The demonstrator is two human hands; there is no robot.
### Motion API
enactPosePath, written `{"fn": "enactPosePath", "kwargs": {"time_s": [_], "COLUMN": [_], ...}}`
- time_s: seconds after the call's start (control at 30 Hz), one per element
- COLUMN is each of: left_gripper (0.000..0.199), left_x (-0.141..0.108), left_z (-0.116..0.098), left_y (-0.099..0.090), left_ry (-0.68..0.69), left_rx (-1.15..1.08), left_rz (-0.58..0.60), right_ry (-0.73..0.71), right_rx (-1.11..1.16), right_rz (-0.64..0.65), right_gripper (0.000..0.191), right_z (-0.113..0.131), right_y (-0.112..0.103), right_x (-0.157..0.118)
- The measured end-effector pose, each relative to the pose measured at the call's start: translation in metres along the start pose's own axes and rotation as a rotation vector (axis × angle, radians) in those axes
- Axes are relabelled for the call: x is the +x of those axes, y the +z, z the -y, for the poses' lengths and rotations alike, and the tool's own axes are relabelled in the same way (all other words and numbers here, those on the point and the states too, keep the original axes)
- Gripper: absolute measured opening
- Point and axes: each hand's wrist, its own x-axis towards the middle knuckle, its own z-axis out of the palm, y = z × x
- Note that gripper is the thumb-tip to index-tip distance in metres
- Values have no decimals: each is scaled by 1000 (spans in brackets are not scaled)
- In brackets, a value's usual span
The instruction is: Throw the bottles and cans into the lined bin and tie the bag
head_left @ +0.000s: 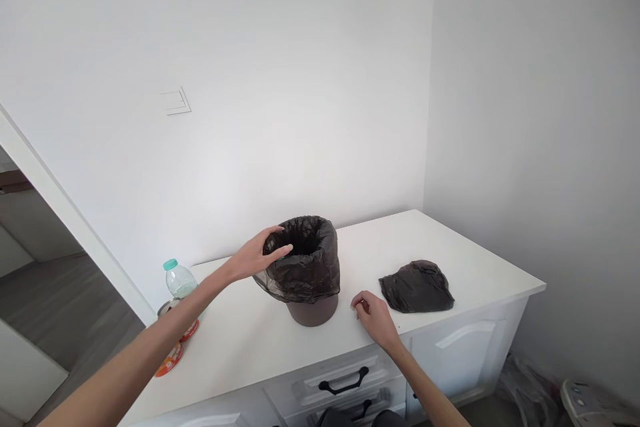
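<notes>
Currently, the left hand (267,253) grips the rim of the bin (313,310) lined with a black bag (313,273), thumb over the opening and fingers at its left side, while the bin stands upright on the white desk (240,340). The right hand (374,315) is loosely curled over the desk, apart from the bin, and whether it pinches anything cannot be told. Just beside it lies a crumpled dark bag (417,287); a clear bottle (180,279) with a green cap and orange-red cans (170,359) stand near the left forearm.
</notes>
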Motion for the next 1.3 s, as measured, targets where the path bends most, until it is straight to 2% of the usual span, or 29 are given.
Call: {"fn": "enactPosePath", "kwargs": {"time_s": [0.1,0.17,0.27,0.33,0.4,0.43,0.57,0.63,0.67,0.73,0.8,0.87,1.0,1.1,1.2,1.3], "left_gripper": [95,101,94,84,76,73,60,60,62,66,67,62,46,43,41,39], "left_x": [-18,-33,-61,-83,-104,-113,-129,-127,-123,-115,-108,-103,-102,-105,-108,-107], "left_z": [14,23,41,57,78,91,154,188,203,228,243,250,242,212,150,66], "left_y": [16,29,44,43,32,23,-24,-47,-57,-68,-71,-66,-56,-69,-98,-122], "left_ry": [-135,-161,-28,59,42,6,-79,-115,-161,-259,-313,-305,-200,-101,49,155], "left_rx": [-233,-350,-365,-284,-145,-60,265,367,387,367,323,298,283,285,271,167], "left_rz": [-12,8,91,151,104,24,-451,-572,-572,-498,-421,-395,-397,-468,-717,-918], "right_ry": [4,5,12,17,17,15,7,2,0,-3,-9,-14,-23,-29,-34,-40], "right_rx": [-11,-23,-43,-66,-96,-109,-170,-207,-224,-248,-264,-272,-272,-266,-258,-257], "right_rz": [-14,-27,-28,-24,-23,-22,-19,-16,-13,-13,-18,-23,-26,-31,-41,-40], "right_gripper": [23,23,23,24,24,24,24,25,26,26,27,27,26,25,24,23], "right_z": [0,1,1,1,0,0,-2,-3,-4,-5,-5,-5,-3,-2,-2,-3], "right_y": [2,4,6,8,9,10,13,15,17,19,21,22,23,23,22,21], "right_x": [-1,-3,-5,-6,-8,-10,-14,-15,-15,-16,-16,-15,-14,-13,-13,-13]}}
